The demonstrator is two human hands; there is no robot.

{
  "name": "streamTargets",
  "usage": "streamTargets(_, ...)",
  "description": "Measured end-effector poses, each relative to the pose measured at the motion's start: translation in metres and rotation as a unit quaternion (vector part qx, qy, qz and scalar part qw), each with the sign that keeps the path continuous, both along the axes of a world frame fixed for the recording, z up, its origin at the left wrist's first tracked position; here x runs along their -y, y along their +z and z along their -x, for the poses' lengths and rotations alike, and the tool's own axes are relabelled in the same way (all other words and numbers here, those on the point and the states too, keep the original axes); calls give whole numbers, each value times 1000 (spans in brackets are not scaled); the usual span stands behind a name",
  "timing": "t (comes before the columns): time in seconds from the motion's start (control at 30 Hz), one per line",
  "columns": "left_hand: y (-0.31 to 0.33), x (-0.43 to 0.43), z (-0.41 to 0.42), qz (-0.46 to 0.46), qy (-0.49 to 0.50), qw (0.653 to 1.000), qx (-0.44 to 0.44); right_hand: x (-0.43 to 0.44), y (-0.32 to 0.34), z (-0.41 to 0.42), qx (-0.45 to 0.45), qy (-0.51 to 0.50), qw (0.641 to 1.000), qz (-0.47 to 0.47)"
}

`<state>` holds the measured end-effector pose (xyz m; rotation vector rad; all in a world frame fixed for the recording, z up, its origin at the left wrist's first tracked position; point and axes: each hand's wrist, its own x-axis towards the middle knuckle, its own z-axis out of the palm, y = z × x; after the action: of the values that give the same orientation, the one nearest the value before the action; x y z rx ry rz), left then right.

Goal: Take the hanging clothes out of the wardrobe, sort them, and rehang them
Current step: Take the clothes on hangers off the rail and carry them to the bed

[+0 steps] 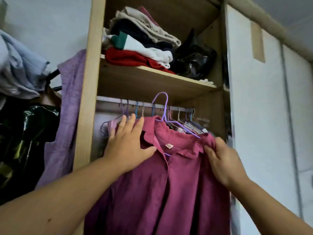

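- The magenta shirt (169,192) sits on a purple hanger (164,111) right in front of the open wardrobe (88,82). Its collar is just below the rail (108,101), and its body drops out of the bottom of the view.
- The left hand (128,143) lies flat on the shirt's left shoulder and collar, fingers straight and spread, gripping nothing.
- The right hand (223,160) pinches the fabric at the shirt's right shoulder between thumb and curled fingers.
- The shirt's shoulder line runs left to right between the two hands, tilted down toward the right. The hanger's hook stands between them and above both, with the rail just behind it, away from the person.
- The left hand looks the nearer of the two to the hook.
- As I judge it, the next move turns on carrying that hook over the rail, onto it or off it.
- I cannot tell whether the hook rests on the rail or hangs free in front of it; its top rises above the rail line.
- Other hangers (186,114) crowd the right part of the rail, and the shirt hides most of their clothes.
- Above, the shelf (152,82) carries folded clothes (135,53) and a black bag (194,60).
- A lilac garment (72,99) hangs against the wardrobe's outer left side.
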<state>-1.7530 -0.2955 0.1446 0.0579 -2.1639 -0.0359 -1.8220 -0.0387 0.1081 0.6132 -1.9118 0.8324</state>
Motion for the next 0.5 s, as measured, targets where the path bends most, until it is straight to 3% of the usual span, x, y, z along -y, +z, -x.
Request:
streamTargets(0.13, -23, -29, 25, -92, -126, 986, 66, -63, -45, -37, 46, -65, 996, -26)
streamTargets(0.27, -70, -57, 53, -83, -191, 964, 167, -117, -87, -86, 102, -131, 986, -27)
streamTargets(0.37, -112, -86, 65, -120, -289, 918, 244, -146, -113, -129, 153, -199, 968, -21)
streamTargets(0.5, -163, -129, 67, -158, -415, 849, 285, -161, -141, -185, 204, -305, 930, -5)
